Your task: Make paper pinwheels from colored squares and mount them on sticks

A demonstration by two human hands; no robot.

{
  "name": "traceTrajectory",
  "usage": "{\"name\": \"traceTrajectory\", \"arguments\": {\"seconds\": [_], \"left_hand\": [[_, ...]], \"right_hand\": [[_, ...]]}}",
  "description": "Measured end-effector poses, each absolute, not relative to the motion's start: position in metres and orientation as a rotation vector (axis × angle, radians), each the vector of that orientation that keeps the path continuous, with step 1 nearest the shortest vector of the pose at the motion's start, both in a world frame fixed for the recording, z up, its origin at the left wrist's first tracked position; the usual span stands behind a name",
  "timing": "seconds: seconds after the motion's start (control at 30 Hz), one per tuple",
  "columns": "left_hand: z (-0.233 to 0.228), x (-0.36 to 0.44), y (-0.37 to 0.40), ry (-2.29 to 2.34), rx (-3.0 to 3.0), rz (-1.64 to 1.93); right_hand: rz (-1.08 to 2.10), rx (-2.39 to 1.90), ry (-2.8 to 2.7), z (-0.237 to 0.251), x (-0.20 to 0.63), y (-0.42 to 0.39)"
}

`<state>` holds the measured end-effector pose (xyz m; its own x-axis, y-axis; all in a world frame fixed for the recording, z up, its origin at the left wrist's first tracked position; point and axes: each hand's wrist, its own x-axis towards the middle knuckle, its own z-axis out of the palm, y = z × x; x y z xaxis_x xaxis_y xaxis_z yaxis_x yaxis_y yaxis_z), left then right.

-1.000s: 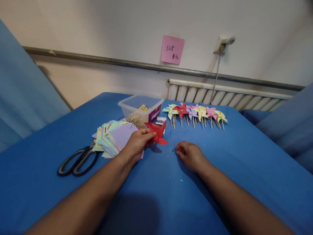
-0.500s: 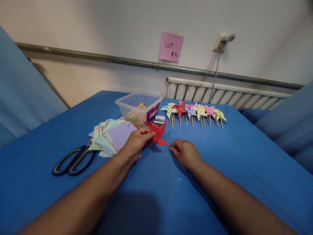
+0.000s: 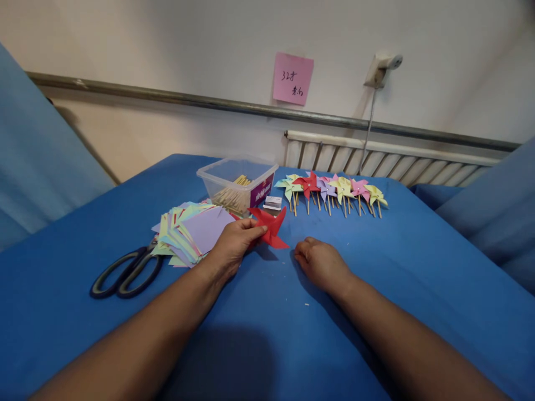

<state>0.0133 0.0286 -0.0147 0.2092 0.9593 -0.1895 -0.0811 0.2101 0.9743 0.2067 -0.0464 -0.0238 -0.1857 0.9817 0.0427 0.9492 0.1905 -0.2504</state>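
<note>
A red paper pinwheel head (image 3: 273,227) with folded blades is pinched in my left hand (image 3: 239,238), thumb on its middle. No stick shows on it. My right hand (image 3: 321,262) rests to the right of it, just above or on the blue cloth, apart from the pinwheel. Its fingers are curled with the tips together; whatever they hold, if anything, is too small to make out. Beneath my left wrist and to its left lies a fanned stack of coloured paper squares (image 3: 209,227). Behind the red pinwheel sits a small box (image 3: 273,203).
Black-handled scissors (image 3: 125,273) lie left of the paper. A clear plastic tub (image 3: 238,167) of wooden sticks (image 3: 234,196) stands behind it. Several finished pinwheels (image 3: 343,188) line the back right of the blue-covered table (image 3: 397,312). A radiator (image 3: 334,161) and wall lie beyond.
My right hand has shifted slightly to the right, away from the red pinwheel. The left hand and pinwheel have barely moved, a touch to the right.
</note>
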Motion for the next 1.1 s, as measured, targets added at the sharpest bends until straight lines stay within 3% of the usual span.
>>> {"name": "traceTrajectory", "arguments": {"seconds": [1.1], "left_hand": [[-0.0108, 0.0171, 0.0239, 1.141, 1.266, 0.969]], "right_hand": [[0.216, -1.935, -2.211, -0.0228, 0.2057, -0.0449]]}}
